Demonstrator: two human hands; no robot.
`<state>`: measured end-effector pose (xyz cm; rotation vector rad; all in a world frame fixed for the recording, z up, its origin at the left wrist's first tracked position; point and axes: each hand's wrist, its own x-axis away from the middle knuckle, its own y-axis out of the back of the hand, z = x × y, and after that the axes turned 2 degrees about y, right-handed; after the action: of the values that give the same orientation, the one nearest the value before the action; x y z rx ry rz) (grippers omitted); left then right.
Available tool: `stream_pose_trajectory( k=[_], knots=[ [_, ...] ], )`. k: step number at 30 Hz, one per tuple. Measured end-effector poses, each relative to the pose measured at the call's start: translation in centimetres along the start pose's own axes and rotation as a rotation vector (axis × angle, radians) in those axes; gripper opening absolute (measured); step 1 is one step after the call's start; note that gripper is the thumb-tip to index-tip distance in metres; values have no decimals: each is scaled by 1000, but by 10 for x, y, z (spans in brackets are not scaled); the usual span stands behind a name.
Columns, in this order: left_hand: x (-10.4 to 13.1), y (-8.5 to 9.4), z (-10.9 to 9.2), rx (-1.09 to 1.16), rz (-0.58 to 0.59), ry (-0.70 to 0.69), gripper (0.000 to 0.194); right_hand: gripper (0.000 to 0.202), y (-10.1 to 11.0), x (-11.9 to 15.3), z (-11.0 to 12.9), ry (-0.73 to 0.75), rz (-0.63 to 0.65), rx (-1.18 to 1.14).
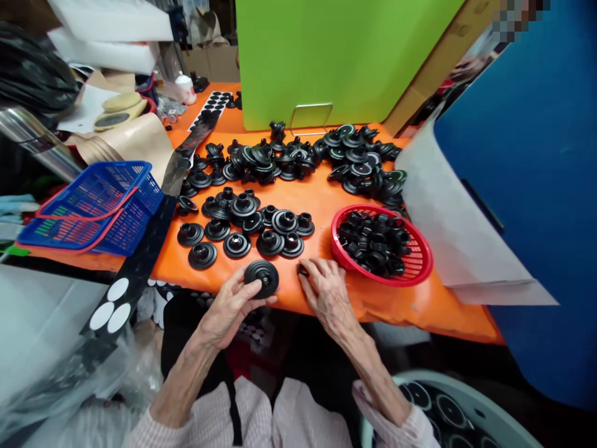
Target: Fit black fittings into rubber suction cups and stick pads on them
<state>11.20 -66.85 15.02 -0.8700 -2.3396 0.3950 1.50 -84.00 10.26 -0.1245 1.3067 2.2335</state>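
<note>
My left hand [228,314] grips a black ridged disc [265,274] by its edge, thumb on its face, over the front of the orange table. My right hand [329,295] is closed in a pinch on a small black piece [302,270], mostly covered by the fingers, beside the red basket [422,274]. Inside that basket lie many small black ring-like pieces [368,239]. Just beyond my left hand sits a group of black stepped discs [237,245], several with a collar standing up in the middle.
Heaped black discs [261,158] spread across the back of the orange table [321,190], below a green board [326,62]. A blue basket [116,230] with a red handle stands left. White sheeting [466,236] and a blue panel [522,155] bound the right. A pale tub [485,404] sits low right.
</note>
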Motion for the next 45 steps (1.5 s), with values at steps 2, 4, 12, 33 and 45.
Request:
stream_pose_trajectory(
  k=[2, 4, 12, 33, 45],
  knots=[
    [-1, -3, 3, -17, -9, -22, 35, 23, 8, 2, 17, -30, -7, -154],
    [-1, -5, 6, -43, -20, -47, 38, 22, 14, 7, 36, -57, -30, -305],
    [-2, -9, 18, -166, -31, -134, 44, 23, 6, 21, 65, -90, -119, -383],
    [8, -10, 17, -197, 91, -180, 39, 38, -3, 27, 69, -557, -24, -790],
    [-8, -23, -14, 78, 128, -202, 38, 38, -1, -13, 81, -417, -42, -1061]
  ],
)
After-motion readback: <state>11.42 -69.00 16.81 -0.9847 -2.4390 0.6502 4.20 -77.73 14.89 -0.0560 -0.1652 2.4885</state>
